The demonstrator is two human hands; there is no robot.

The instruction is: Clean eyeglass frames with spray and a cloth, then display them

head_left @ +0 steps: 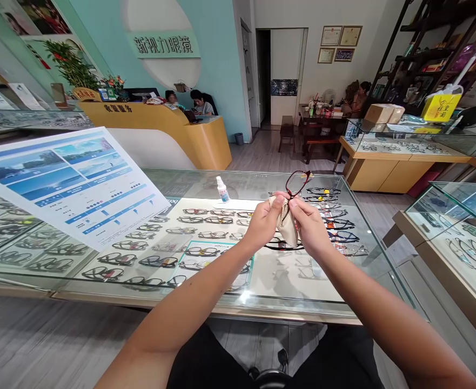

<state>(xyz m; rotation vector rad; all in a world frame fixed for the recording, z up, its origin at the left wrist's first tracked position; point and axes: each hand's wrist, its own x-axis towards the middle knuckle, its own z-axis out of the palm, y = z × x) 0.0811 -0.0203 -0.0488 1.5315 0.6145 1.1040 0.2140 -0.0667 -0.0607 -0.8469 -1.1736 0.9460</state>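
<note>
Both my hands are raised together above a glass display counter [367, 259]. My left hand [264, 221] is closed, pinching a beige cleaning cloth [288, 227] against a pair of dark red glasses [297, 182]. My right hand [310, 227] is closed on the same glasses and cloth from the other side. One lens of the glasses sticks up above my fingers; the other is wrapped in the cloth. A small white spray bottle [222, 189] stands on the counter behind my left hand.
Rows of eyeglass frames [205, 221] lie under the glass. A printed lens poster [69, 181] leans at the left. More glass cases [452, 227] stand at the right. People sit behind a yellow reception desk [197, 135] and at a table far back.
</note>
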